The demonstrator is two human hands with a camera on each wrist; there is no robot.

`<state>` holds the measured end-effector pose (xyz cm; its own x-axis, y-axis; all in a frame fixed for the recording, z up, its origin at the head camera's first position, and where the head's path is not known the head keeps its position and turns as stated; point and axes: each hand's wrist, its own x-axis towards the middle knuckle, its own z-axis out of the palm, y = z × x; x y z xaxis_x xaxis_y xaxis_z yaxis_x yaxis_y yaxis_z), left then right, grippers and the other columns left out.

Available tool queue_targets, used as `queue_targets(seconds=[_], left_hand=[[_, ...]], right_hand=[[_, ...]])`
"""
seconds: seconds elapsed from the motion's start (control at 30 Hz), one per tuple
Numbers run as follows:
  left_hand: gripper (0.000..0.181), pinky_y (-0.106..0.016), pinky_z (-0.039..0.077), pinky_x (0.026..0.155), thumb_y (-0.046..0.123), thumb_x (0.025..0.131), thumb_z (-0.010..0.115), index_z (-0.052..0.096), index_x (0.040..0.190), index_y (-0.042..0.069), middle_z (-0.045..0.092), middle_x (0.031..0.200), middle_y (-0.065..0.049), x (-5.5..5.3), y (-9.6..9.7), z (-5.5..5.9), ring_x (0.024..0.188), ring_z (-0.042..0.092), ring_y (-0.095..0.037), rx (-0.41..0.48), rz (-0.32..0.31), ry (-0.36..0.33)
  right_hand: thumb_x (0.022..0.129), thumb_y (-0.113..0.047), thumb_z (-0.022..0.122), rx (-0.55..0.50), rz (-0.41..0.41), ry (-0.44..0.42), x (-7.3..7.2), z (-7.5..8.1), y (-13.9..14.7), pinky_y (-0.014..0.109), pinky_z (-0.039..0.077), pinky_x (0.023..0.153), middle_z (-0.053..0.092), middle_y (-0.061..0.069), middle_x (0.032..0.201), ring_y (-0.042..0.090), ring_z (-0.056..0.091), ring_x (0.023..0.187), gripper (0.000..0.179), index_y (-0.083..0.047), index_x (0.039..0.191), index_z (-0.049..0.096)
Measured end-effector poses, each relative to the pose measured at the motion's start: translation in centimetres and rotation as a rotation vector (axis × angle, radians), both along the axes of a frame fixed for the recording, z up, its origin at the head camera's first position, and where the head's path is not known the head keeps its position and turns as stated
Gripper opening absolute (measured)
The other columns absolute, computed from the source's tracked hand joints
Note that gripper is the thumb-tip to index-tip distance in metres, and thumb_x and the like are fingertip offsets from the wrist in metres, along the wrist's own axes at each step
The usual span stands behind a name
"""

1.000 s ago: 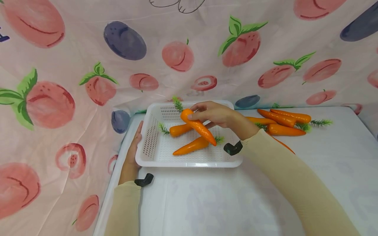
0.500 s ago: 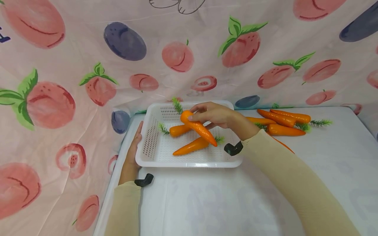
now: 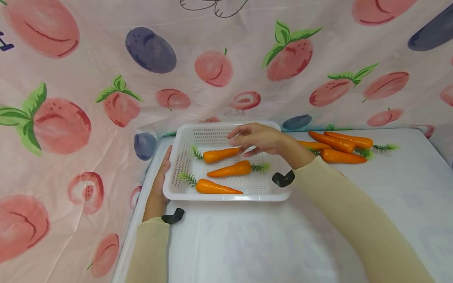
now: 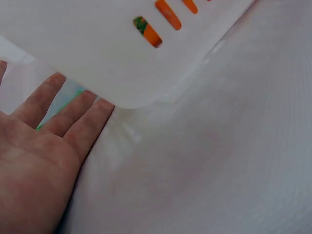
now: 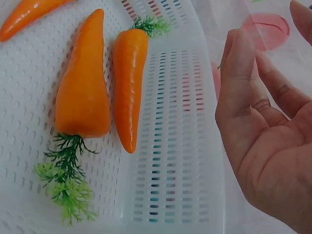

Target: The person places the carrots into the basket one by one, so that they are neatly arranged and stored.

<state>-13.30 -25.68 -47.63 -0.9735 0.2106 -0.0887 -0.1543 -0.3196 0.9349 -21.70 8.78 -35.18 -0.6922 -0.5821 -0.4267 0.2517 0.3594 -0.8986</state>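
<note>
Patterned backdrop (image 3: 244,59): left hand (image 3: 158,182), fingers straight, presumably steadies basket (image 3: 226,197) at left edge; right hand (image 3: 260,139), fingers parted, near carrots (image 3: 231,169).

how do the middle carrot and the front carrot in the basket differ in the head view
The middle carrot has its leaves at the right end; the front carrot has them at the left. The middle carrot lies farther back in the basket; the front carrot lies closer to its near side. Both are orange.

A pink fruit-print cloth (image 3: 216,94) hangs behind a white table (image 3: 240,239).
</note>
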Motion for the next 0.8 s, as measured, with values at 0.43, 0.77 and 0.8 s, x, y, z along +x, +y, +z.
queue_targets(seconds=[0.43,0.77,0.8], left_hand=[[0.056,-0.047,0.017,0.126,0.035,0.11,0.024,0.008,0.164,0.042,0.014,0.172,0.013,0.0,0.1,0.2,0.16,0.012,-0.022,0.001,-0.012,0.0],[0.056,-0.054,0.015,0.126,0.036,0.11,0.024,0.009,0.164,0.043,0.016,0.172,0.014,0.0,0.0,0.2,0.16,0.013,-0.024,-0.012,-0.005,-0.008],[0.056,-0.054,0.016,0.126,0.036,0.11,0.024,0.009,0.163,0.043,0.016,0.172,0.014,0.0,0.0,0.1,0.16,0.013,-0.023,-0.013,-0.005,-0.01]], right_hand=[[0.094,-0.035,0.073,0.031,-0.028,0.012,0.0,0.0,2.5,0.043,0.058,0.095,0.063,0.01,0.121,0.03,0.066,0.108,0.048,-0.015,0.136,0.061],[0.096,-0.034,0.07,0.039,-0.008,0.011,-0.1,1.1,5.4,0.044,0.055,0.1,0.058,0.013,0.132,0.032,0.062,0.116,0.049,-0.014,0.14,0.057],[0.097,-0.034,0.07,0.049,-0.004,0.018,-0.1,1.1,5.7,0.045,0.054,0.101,0.058,0.013,0.133,0.032,0.062,0.117,0.05,-0.014,0.14,0.057]])
